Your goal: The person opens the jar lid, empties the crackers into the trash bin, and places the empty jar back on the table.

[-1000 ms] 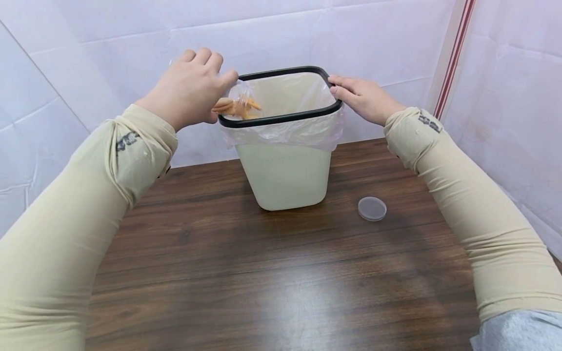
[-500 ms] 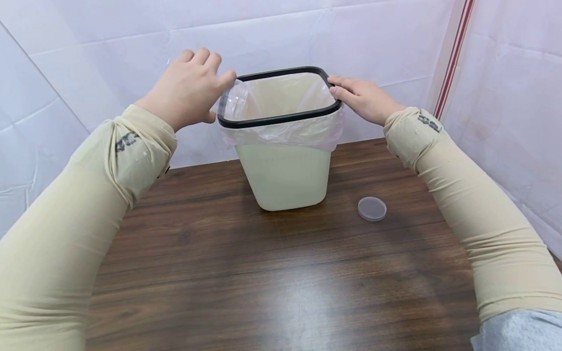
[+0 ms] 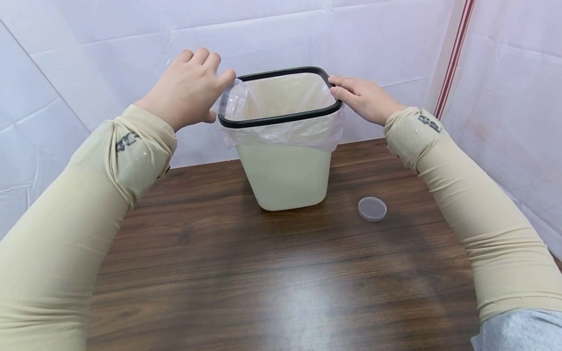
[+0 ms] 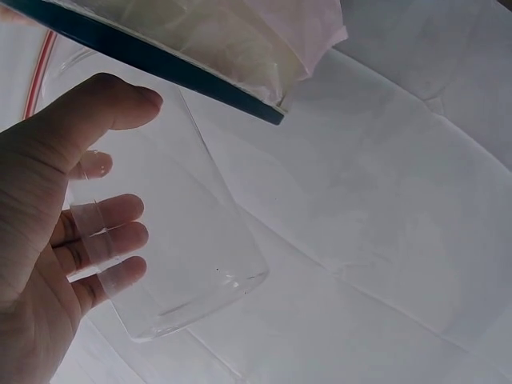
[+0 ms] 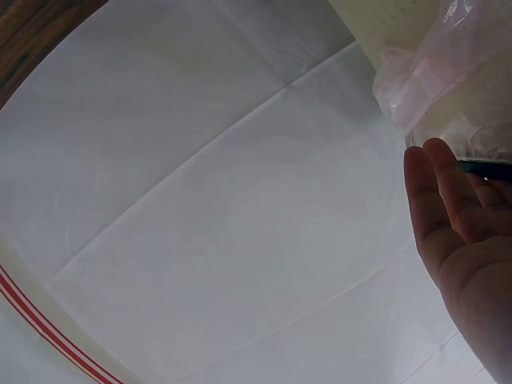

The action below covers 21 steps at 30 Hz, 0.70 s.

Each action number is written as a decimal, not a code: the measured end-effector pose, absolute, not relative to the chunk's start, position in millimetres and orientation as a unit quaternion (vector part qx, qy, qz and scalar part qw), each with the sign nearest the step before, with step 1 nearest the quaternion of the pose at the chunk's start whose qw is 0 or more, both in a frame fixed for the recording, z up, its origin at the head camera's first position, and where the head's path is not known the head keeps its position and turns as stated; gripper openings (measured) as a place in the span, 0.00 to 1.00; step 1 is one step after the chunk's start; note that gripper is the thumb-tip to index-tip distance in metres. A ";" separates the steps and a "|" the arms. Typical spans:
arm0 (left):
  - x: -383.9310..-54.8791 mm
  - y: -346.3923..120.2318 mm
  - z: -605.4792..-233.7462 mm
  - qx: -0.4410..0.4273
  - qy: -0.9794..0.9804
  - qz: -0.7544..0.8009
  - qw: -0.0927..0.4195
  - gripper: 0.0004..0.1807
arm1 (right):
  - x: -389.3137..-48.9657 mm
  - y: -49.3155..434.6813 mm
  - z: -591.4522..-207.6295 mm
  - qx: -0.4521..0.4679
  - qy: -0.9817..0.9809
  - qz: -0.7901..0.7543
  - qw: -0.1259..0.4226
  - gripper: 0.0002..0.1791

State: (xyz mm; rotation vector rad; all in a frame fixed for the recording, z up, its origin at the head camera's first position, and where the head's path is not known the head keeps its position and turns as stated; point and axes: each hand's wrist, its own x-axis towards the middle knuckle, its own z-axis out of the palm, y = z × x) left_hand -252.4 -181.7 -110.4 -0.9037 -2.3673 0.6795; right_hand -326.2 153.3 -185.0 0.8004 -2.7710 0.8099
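My left hand [image 3: 186,90] grips a clear plastic jar [image 4: 188,216], seen in the left wrist view with the fingers and thumb around it. The jar is tipped, its mouth at the left rim of a pale green trash bin [image 3: 290,178]. Nothing shows inside the jar. A thin pinkish bag [image 3: 303,134] lines the bin and folds over its black rim [image 3: 281,119]. On the right side, my right hand [image 3: 366,97] rests against the rim with fairly straight fingers. The bottom of the bin's inside is hidden.
A round clear lid [image 3: 372,208] lies on the dark wooden table [image 3: 246,273], right of the bin. White sheeting [image 3: 131,29] covers the wall close behind the bin. Another sheeted wall [image 3: 522,107] stands at the right.
The orange, wrinkled contents at the jar's mouth have dropped into the bin and out of sight. The left hand and jar have shifted slightly left; the right hand stays put.
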 end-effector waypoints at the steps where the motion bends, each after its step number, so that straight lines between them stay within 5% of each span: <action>1: -252.4 -181.9 -110.5 -0.330 -0.874 0.251 0.254 0.34 | -326.1 153.4 -185.0 0.266 -0.923 0.270 0.072 0.32; 21: -251.4 -187.8 -112.7 -0.290 -0.901 0.218 0.239 0.36 | -323.9 156.0 -183.5 0.259 -0.922 0.279 0.065 0.32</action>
